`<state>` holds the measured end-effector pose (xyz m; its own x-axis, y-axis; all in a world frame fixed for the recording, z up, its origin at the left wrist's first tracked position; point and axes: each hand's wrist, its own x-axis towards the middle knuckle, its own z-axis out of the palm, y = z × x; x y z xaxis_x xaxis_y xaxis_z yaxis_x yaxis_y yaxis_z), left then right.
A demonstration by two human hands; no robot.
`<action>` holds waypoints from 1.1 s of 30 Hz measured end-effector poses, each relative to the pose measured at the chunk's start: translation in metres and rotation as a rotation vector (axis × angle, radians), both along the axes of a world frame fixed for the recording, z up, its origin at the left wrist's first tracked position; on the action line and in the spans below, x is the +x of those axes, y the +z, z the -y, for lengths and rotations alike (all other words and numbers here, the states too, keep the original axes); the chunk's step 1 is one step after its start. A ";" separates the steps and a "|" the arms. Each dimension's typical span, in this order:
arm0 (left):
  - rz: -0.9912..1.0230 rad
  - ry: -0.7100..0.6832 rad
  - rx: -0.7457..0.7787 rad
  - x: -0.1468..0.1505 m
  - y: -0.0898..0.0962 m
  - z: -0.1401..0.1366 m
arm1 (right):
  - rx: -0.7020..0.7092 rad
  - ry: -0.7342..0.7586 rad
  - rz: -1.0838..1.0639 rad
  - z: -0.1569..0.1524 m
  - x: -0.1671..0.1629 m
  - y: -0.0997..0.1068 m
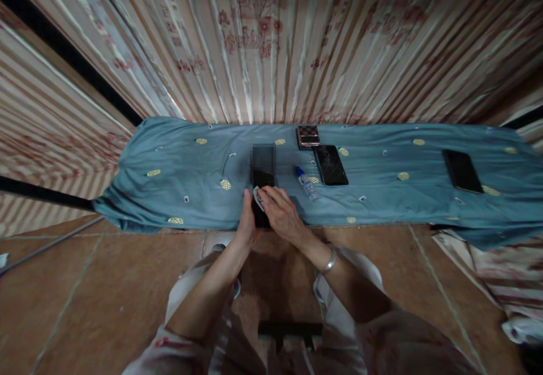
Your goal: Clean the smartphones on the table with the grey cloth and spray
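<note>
My left hand (247, 216) grips the near left side of a dark phone (263, 178), its thumb lying along the edge. The far part of the phone is blurred into blocks. My right hand (282, 214) bends over the phone's surface, fingers closed on a small white cloth (257, 198) pressed against it. Most of the cloth is hidden under the fingers, so I cannot tell its full shape. Just right of my hands lies a small clear bottle (309, 187) with a blue cap, on its side.
A blue patterned cloth (199, 157) covers the long, low surface. Behind the bottle are a black phone (331, 166) and a small checkered case (307, 136). Another dark phone (462, 171) lies far right. A pleated curtain (254, 52) hangs behind; tiled floor (63, 284) is below.
</note>
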<state>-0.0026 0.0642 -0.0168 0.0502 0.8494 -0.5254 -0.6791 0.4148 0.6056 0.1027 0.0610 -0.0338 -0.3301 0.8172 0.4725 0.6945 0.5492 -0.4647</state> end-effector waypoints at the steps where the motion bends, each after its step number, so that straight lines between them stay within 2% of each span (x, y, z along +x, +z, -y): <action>1: 0.003 -0.010 0.009 0.001 0.000 0.001 | 0.009 -0.013 -0.001 -0.002 0.001 -0.001; 10: 0.017 -0.143 0.037 0.008 -0.005 0.010 | -0.010 -0.108 0.006 -0.020 0.013 -0.004; 14: 0.015 -0.154 0.057 0.008 -0.001 0.011 | -0.001 -0.140 -0.010 -0.029 0.018 -0.006; 21: 0.028 -0.138 -0.030 0.001 0.012 0.007 | -0.005 -0.177 -0.009 -0.034 0.022 -0.011; 33: 0.010 0.035 -0.091 -0.013 0.009 -0.011 | 0.045 -0.047 0.025 -0.001 0.002 -0.008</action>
<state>-0.0153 0.0747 -0.0077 0.0272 0.7996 -0.5999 -0.7001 0.4436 0.5595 0.1052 0.0622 -0.0415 -0.3036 0.8102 0.5013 0.7311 0.5355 -0.4228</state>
